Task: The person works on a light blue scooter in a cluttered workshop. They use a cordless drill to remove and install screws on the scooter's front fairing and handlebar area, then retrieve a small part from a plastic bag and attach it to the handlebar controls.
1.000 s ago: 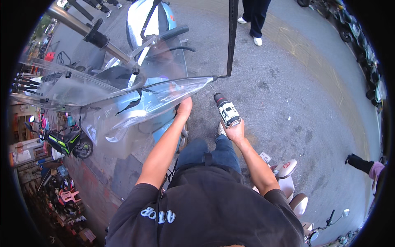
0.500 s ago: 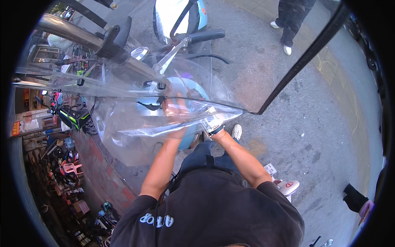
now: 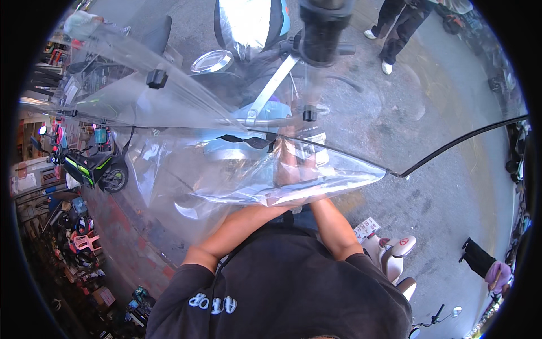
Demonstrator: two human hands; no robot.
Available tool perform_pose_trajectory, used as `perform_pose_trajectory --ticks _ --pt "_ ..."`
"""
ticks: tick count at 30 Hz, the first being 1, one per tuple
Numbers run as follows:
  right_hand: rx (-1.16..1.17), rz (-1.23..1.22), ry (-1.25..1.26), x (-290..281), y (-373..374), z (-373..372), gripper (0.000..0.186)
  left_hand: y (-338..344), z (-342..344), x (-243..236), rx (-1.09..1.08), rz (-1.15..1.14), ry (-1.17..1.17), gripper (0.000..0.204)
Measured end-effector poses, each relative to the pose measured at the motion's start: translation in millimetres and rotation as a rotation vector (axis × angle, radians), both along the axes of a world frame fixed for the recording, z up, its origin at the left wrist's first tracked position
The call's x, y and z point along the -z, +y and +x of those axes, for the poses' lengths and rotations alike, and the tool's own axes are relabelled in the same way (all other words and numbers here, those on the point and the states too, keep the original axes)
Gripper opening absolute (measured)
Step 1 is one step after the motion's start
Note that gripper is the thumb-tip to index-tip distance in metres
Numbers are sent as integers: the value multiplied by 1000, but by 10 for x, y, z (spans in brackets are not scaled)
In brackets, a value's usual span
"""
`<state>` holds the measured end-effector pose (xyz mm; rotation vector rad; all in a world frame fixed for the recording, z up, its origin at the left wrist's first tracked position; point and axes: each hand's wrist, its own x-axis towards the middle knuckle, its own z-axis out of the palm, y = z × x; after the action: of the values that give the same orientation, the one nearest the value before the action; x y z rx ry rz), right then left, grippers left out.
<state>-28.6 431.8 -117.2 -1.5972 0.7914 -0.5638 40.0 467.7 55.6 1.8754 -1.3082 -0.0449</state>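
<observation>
A clear plastic windshield sheet (image 3: 248,181) with a dark edge strip spreads in front of me, creased and glaring. Both my hands are seen through it, close together under the dark edge. My left hand (image 3: 286,155) reaches across to the middle, right beside my right hand (image 3: 306,165). Reflections smear the fingers of both, so their grip cannot be made out. A black strap (image 3: 245,140) hangs by the edge, left of my hands. Beyond the sheet stands a light blue scooter (image 3: 226,150) with a silver-covered seat (image 3: 244,25) and a pale metal bracket (image 3: 274,87).
A thick dark pole (image 3: 322,34) hangs close overhead, and a black rod (image 3: 463,144) runs off to the right. Another person (image 3: 395,28) stands at the far right. A pale scooter (image 3: 389,254) is parked behind my right arm; a black-green motorbike (image 3: 87,166) stands left.
The clear sheet and its edge have shifted right, and the black rod has swung lower. My hands have moved right, with my left forearm now slanting across. The pole has come into the upper middle.
</observation>
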Motion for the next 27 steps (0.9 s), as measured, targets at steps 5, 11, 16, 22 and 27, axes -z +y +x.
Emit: perform_pose_trajectory --ticks 5,11,16,22,27 --pt "25 16 40 -22 99 -57 36 143 106 -41 45 -1 26 49" --pt "45 21 55 -21 75 -70 36 211 343 -33 39 3 33 49" --pt "45 18 38 -15 72 32 36 213 486 -28 34 11 40 49" --pt "54 19 19 -24 39 145 37 178 556 -47 53 19 45 49" --pt "55 28 11 -21 20 168 37 159 583 -69 55 24 41 49"
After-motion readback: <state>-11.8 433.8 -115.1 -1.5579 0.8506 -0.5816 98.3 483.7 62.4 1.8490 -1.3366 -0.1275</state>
